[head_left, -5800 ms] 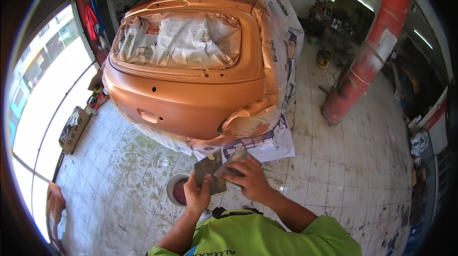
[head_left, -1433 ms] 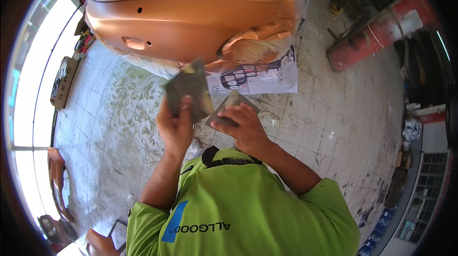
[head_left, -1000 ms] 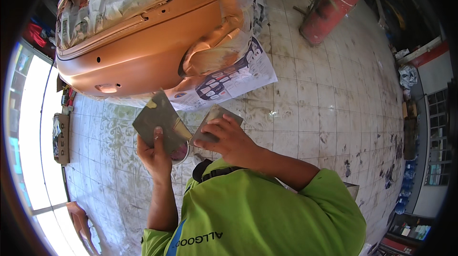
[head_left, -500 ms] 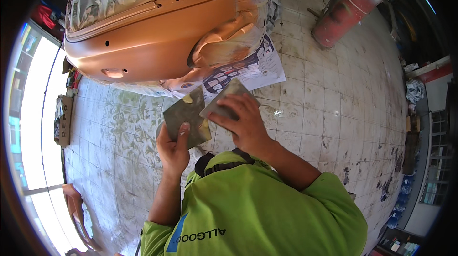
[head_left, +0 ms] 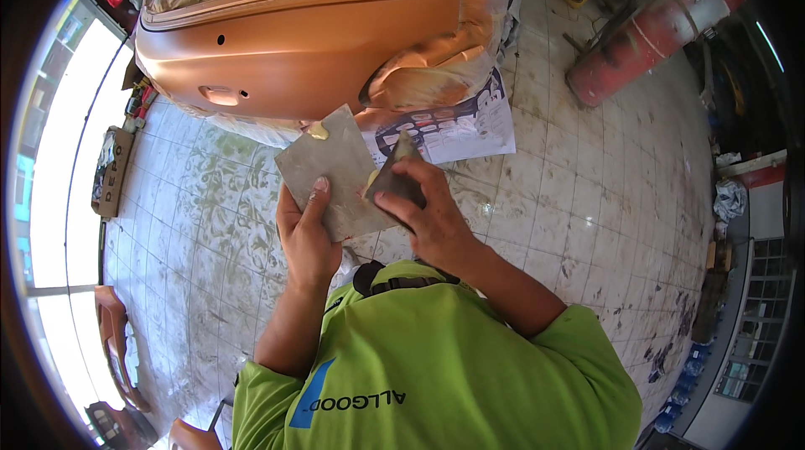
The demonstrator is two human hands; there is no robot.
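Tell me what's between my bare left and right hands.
Head view: between the left hand and right hand lie a flat grey square plate, a yellow smear and a dark flat plate.

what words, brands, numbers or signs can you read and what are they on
I won't copy wording, only place it:
Green shirt: dark upside-down lettering, readable.
Cardboard box: dark letters, readable.
White sheet by the orange car: fine print too small.
Large gray plate: no lettering visible.

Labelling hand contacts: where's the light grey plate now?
Head view, left of centre: the light grey plate is in the left hand, with the right hand's darker plate at its right edge.
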